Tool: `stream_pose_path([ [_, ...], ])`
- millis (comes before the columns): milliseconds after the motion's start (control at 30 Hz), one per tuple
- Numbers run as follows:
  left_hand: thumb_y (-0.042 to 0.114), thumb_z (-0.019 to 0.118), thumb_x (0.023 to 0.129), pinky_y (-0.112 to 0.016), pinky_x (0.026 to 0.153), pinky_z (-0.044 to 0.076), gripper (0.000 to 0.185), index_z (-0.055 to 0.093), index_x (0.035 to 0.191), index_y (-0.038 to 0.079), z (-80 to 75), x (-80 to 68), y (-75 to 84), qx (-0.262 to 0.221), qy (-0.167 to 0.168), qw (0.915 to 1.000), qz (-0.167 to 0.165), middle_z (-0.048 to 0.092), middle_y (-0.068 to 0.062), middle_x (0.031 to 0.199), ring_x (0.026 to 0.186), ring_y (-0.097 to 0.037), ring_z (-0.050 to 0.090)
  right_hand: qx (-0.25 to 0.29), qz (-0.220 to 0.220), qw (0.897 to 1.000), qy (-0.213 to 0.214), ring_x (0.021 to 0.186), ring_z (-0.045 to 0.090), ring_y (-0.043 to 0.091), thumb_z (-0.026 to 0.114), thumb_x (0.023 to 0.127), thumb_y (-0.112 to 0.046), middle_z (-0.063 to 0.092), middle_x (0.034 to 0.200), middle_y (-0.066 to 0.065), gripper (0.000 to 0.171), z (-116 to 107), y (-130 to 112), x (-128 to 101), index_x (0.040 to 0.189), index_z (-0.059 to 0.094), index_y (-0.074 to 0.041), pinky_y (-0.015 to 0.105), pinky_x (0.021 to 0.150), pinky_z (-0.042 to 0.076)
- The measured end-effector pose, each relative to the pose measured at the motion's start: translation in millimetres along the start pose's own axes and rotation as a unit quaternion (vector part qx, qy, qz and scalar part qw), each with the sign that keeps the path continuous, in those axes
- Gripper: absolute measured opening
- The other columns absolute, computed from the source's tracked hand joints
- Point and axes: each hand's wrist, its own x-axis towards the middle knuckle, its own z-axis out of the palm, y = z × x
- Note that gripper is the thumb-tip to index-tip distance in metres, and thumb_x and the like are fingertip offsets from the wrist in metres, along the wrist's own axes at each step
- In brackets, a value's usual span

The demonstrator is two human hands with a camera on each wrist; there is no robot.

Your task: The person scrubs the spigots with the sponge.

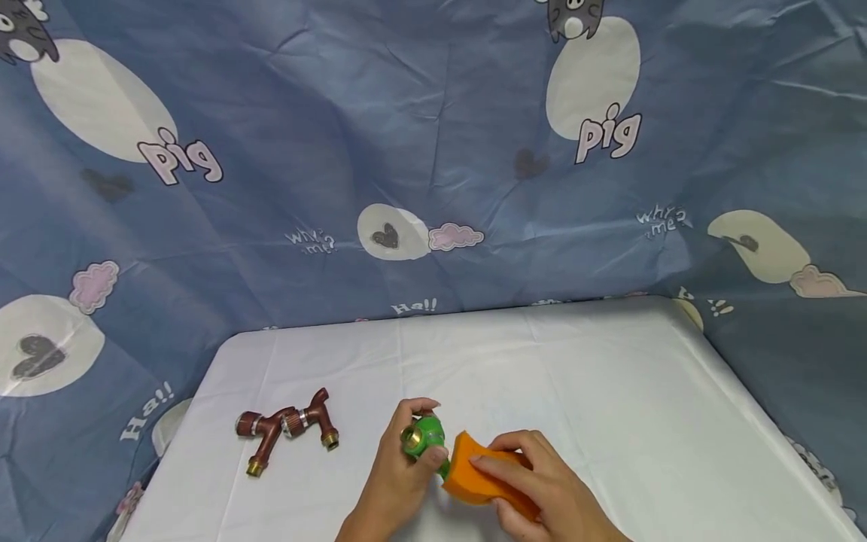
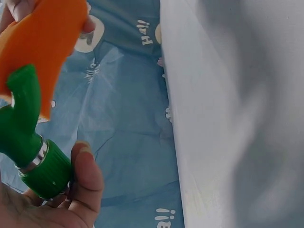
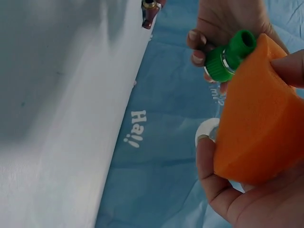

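My left hand (image 1: 401, 467) grips a green faucet (image 1: 428, 433) by its ridged knob, its brass threaded end facing outward in the head view. The faucet's green spout and silver collar show in the left wrist view, where the fingers (image 2: 88, 178) curl round the knob. An orange sponge (image 1: 474, 476) is pinched between the thumb and fingers of my right hand (image 1: 542, 482). One end of the sponge is right at the faucet's spout. From the right wrist, the sponge (image 3: 259, 118) overlaps part of the green faucet (image 3: 230, 56).
Two dark red faucets with brass ends lie on the left of the white-covered table, one red faucet (image 1: 267, 436) beside the other red faucet (image 1: 317, 418). Behind the table (image 1: 609, 376) hangs a blue printed cloth (image 1: 406, 150).
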Motion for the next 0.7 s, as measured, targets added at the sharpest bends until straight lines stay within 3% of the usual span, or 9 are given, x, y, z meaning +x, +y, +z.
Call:
stream_pose_path([
  [167,0.058,0.069,0.097,-0.027,0.072,0.056,0.064,0.050,0.139,0.014,-2.6,0.9,-0.5,-0.015,0.003,0.9998,-0.014,0.052,-0.003,0.111,0.085,-0.015,0.057,-0.017,0.026,0.999,-0.019,0.111,0.054,0.011,0.079,0.080,-0.009,0.057,0.130,-0.005,0.060,-6,2,0,0.136,0.067,-0.027,0.015,0.094,0.047],
  [333,0.045,0.081,0.092,-0.029,0.071,0.058,0.063,0.047,0.137,0.018,-3.3,1.5,0.4,-0.051,0.013,0.9974,-0.050,0.051,-0.008,0.114,0.085,-0.019,0.060,-0.015,0.058,0.998,-0.010,0.114,0.053,0.009,0.080,0.078,-0.006,0.056,0.132,-0.008,0.067,-11,1,-1,0.139,0.065,-0.027,0.013,0.095,0.045],
  [467,0.038,0.087,0.088,-0.029,0.069,0.058,0.060,0.048,0.128,0.018,-2.9,2.3,1.7,-0.047,0.019,0.9965,-0.066,0.049,-0.009,0.110,0.081,-0.018,0.061,0.006,0.050,0.999,0.007,0.115,0.053,0.010,0.081,0.079,-0.006,0.056,0.134,-0.006,0.067,-9,-2,-1,0.142,0.063,-0.024,0.013,0.096,0.045],
  [700,0.045,0.084,0.089,-0.028,0.066,0.057,0.057,0.047,0.122,0.016,-1.6,3.0,4.5,-0.039,0.011,0.9950,-0.091,0.052,-0.007,0.103,0.074,-0.016,0.061,0.014,0.016,1.000,0.011,0.114,0.051,0.012,0.073,0.091,-0.015,0.055,0.134,-0.003,0.054,0,-7,2,0.144,0.062,-0.021,0.015,0.095,0.046],
])
